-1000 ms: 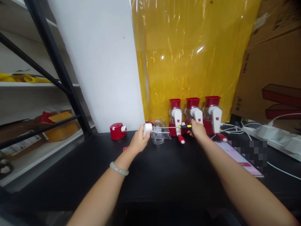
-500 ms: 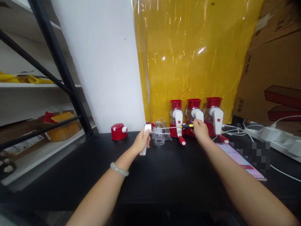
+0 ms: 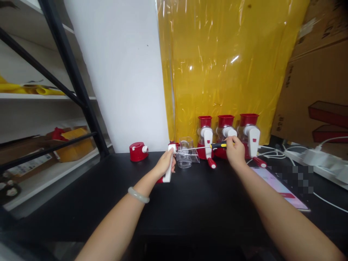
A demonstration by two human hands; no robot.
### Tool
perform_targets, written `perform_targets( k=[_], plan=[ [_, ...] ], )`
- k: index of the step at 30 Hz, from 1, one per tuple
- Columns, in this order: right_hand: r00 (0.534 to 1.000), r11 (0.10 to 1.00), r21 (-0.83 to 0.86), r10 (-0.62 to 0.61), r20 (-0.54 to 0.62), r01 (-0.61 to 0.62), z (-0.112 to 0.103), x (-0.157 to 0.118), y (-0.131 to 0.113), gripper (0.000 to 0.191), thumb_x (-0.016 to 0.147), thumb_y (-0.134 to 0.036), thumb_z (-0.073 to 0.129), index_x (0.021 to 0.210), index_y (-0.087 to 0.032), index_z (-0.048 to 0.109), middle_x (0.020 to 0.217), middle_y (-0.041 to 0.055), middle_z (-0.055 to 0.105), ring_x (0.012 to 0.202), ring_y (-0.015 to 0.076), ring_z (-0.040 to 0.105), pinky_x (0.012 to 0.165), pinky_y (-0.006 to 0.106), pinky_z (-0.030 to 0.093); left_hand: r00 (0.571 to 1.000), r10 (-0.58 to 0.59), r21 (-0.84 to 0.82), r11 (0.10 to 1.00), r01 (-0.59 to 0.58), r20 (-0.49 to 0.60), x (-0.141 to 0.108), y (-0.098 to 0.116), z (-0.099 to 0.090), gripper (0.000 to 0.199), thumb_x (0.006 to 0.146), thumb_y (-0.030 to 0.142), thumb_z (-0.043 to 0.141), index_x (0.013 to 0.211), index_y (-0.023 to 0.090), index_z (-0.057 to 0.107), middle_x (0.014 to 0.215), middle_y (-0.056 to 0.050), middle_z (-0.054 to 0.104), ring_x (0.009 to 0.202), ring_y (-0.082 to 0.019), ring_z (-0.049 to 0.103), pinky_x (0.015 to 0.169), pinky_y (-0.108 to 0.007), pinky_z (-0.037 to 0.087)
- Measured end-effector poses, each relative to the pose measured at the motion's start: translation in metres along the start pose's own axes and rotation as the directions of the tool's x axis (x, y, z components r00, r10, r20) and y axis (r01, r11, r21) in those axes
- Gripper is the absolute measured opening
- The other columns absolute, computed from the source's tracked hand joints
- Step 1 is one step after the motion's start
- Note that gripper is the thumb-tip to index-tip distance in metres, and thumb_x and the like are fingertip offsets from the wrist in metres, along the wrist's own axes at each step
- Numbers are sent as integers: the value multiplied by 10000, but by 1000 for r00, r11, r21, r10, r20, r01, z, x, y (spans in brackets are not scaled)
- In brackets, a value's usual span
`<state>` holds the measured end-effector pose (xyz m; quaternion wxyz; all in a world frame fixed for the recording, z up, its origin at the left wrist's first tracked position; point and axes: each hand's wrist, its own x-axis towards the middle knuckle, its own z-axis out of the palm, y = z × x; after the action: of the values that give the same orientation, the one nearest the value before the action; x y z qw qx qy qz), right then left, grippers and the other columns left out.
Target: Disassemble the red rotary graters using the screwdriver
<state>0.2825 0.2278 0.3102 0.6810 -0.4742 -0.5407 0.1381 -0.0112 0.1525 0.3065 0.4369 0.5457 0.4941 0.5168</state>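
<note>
My left hand point(image 3: 165, 162) is closed around a white crank handle point(image 3: 169, 168) with a red grip, held upright just above the black table. In my right hand point(image 3: 235, 150) is a screwdriver point(image 3: 218, 145) with a black and yellow handle. Its long shaft points left, and the tip meets the upper part of the crank handle; the exact contact is too small to make out. Behind the shaft stands a clear plastic housing point(image 3: 185, 159). A red round base point(image 3: 139, 152) with a white fitting sits to the left of my left hand.
Several assembled red and white rotary graters point(image 3: 208, 139) stand in a row at the back. A tablet point(image 3: 280, 188) lies on the right, near white cables and a power strip point(image 3: 323, 163). Metal shelving point(image 3: 91, 119) rises at the left, and a cardboard box point(image 3: 312, 87) stands at the right.
The crank handle has turned slightly, so more of its red grip shows at the bottom. My right hand and the screwdriver have shifted slightly right; the view has moved a little too.
</note>
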Motion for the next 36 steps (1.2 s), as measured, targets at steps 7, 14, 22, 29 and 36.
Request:
perform_targets(
  k=[7, 14, 22, 29, 36],
  plan=[
    [976, 964, 184, 168, 138, -192, 0, 1, -4, 353, 760, -522, 596, 795, -189, 708, 533, -22, 569, 436, 154, 498, 461, 281, 365, 958, 276, 305, 922, -238, -84, 2, -6, -7, 456, 924, 688, 479, 883, 234, 461, 514, 92, 502, 359, -123, 500, 414, -242, 431],
    [907, 904, 128, 385, 169, -407, 2, 3, -5, 257, 766, -413, 576, 760, -181, 686, 423, -3, 507, 373, 173, 469, 385, 282, 328, 924, 381, 445, 833, -330, -27, -9, 0, -13, 342, 961, 574, 509, 916, 235, 491, 528, 77, 532, 405, -150, 538, 480, -262, 428],
    [847, 873, -46, 483, 221, -486, 7, 4, 2, 335, 848, -495, 550, 675, -215, 612, 418, 16, 490, 370, 169, 442, 386, 294, 332, 888, 460, 442, 798, -409, -9, -11, 4, -14, 346, 976, 566, 474, 994, 223, 509, 575, 67, 547, 452, -144, 543, 507, -262, 444],
    [925, 940, -28, 340, 166, -341, 5, 4, 4, 293, 806, -426, 514, 586, -236, 545, 400, -11, 471, 415, 177, 471, 463, 300, 348, 919, 393, 340, 869, -360, -30, -4, -4, -11, 433, 965, 650, 446, 959, 219, 490, 563, 82, 520, 404, -119, 517, 446, -242, 444],
    [952, 953, -68, 300, 68, -295, 1, 6, 8, 265, 762, -395, 494, 552, -239, 537, 445, 3, 480, 551, 202, 491, 541, 309, 338, 978, 207, 78, 975, -206, -11, -3, -2, -2, 559, 862, 787, 486, 906, 231, 440, 511, 107, 482, 341, -105, 449, 410, -255, 470]
  ],
)
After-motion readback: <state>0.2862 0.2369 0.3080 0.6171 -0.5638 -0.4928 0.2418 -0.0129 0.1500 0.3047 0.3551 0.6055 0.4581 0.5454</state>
